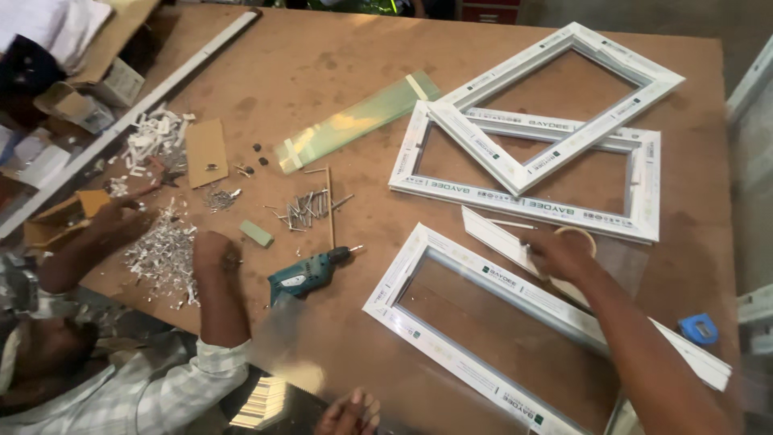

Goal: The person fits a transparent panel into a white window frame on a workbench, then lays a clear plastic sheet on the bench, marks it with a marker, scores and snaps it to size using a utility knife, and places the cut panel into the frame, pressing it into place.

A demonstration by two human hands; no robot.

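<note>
The right hand (561,254) comes in from the lower right of the frame and sits closed over a roll of tape (581,236). Only the roll's far rim peeks out past the knuckles, so I can't tell how the fingers wrap it. Right beside it lies a loose white strip (493,234), and just below that is the near window frame (451,300), white plastic with a clear pane, its lower end cut off by the bottom edge.

The left hand (351,412) barely shows at the bottom centre, just knuckles and fingertips, blurry, curled loosely on the glassy sheet there. I can't tell if it's actually gripping anything.

Two more window frames (555,173) are stacked crosswise in the upper right of the bench (322,56). A teal drill (306,272) lies mid-bench, with a pile of screws (308,208) above it and a greenish glass strip (354,119) further up. A small blue thing (697,328) at the right edge is too small to make out.

At lower left another person leans in, one fist (211,248) on the bench and the other hand (119,216) by a heap of white scraps (165,250); the face is half out of frame.
</note>
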